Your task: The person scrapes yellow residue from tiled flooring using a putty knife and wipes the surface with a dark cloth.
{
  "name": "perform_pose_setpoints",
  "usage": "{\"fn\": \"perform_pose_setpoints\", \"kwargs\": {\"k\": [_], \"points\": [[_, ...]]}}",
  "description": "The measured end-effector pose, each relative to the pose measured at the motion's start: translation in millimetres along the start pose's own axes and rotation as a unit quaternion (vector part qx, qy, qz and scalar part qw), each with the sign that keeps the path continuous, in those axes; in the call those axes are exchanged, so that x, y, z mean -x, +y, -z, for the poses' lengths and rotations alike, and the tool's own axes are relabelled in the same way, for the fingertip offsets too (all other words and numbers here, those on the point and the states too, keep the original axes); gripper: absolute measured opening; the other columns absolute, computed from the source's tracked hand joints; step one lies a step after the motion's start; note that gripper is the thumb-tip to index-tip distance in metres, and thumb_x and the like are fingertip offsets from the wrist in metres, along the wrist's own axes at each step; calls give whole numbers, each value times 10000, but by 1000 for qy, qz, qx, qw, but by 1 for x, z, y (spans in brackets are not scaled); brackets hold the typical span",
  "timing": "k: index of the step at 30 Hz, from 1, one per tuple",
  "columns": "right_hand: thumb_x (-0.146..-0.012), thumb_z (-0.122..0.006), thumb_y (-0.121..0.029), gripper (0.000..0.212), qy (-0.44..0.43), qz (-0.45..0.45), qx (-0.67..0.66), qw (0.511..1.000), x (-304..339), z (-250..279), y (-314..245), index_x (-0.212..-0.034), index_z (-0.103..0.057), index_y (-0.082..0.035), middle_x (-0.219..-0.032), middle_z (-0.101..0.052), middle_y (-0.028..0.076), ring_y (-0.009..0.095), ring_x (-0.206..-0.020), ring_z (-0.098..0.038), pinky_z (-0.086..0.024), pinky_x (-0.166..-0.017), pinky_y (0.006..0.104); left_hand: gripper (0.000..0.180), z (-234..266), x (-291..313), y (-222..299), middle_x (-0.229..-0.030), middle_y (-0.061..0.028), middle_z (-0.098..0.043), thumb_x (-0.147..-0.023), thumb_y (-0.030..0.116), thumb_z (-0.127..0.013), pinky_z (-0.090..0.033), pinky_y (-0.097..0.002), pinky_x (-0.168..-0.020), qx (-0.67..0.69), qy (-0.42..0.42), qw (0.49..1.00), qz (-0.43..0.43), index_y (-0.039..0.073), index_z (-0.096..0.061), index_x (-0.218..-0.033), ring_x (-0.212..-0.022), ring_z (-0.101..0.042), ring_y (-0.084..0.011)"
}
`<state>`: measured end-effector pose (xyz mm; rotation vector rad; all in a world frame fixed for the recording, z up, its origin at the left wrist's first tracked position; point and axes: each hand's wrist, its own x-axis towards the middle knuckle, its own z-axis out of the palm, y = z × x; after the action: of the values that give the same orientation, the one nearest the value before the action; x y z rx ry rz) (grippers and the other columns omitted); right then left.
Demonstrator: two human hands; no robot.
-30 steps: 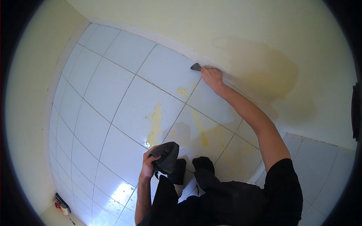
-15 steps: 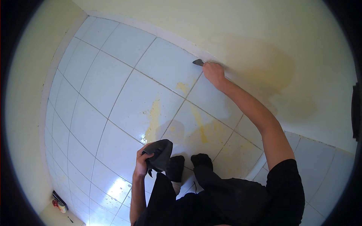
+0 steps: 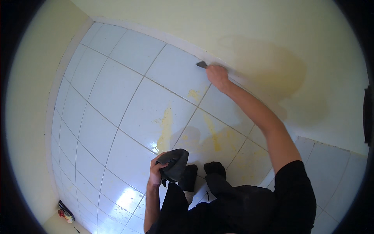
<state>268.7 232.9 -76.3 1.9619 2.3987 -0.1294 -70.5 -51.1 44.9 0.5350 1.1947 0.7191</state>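
Note:
My right hand [image 3: 218, 76] is stretched far out to the foot of the wall, its fingers closed round the handle of a scraper. The dark blade of the scraper [image 3: 201, 64] points left, beside the baseboard [image 3: 183, 45]; whether it touches the tiles I cannot tell. Close to my body, my left hand [image 3: 156, 172] grips a dark grey cloth [image 3: 175, 163], bunched and folded over the fingers. Yellow smears [image 3: 166, 126] streak the white tiled floor [image 3: 117, 89] between my hands, with another yellow patch [image 3: 193, 94] nearer the scraper.
My feet in dark socks [image 3: 214, 168] stand just below the smears. A pale yellow wall [image 3: 272, 23] borders the floor at the far side and right. At the lower left corner lie a red and white container [image 3: 67, 216] and a black object. Wet shine [image 3: 128, 198] shows on the tiles.
My right hand and the scraper have shifted slightly left along the baseboard. My left hand still holds the cloth, now a little further right and lower in view; the whole view has tilted slightly.

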Motion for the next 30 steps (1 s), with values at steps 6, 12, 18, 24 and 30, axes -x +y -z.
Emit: {"fn": "perform_pose_setpoints", "kwargs": {"k": [6,12,18,24,30], "points": [[-803,-525,-59,174,3,-15,22,1000,4,2,8,-759,-680,7,-781,-677,197,326,-731,-692,-561,-610,427,506,14,13,-3,-1073,-139,-647,-690,107,-539,-436,-303,-940,15,6,1000,2,-74,-590,-1160,-1004,-599,-219],[-829,-532,-76,196,0,-4,36,999,-15,9,-19,-752,-704,-22,-759,-688,170,296,-715,-701,-565,-593,412,500,25,20,-1,-1060,-149,-650,-678,106,-535,-445,-312,-933,19,48,999,-5,-79,-593,-1139,-991,-607,-231],[-822,-530,-52,179,-45,-61,34,997,19,14,2,-803,-704,-14,-823,-691,180,313,-750,-698,-568,-614,420,517,25,29,-4,-1054,-152,-650,-670,125,-543,-446,-304,-921,41,43,998,-14,-84,-593,-1140,-979,-607,-231],[-829,-539,-54,159,-21,-22,91,995,26,9,4,-810,-690,-7,-789,-680,161,289,-764,-703,-574,-626,415,535,17,25,-4,-1056,-152,-653,-658,130,-552,-447,-298,-918,40,28,999,-16,-85,-593,-1147,-975,-608,-232],[-832,-505,-57,185,21,-71,6,997,31,-14,10,-787,-663,26,-788,-681,199,326,-728,-693,-565,-597,409,530,3,13,-7,-1062,-144,-654,-663,117,-555,-442,-296,-929,41,4,999,-3,-80,-593,-1154,-986,-606,-220]]}}
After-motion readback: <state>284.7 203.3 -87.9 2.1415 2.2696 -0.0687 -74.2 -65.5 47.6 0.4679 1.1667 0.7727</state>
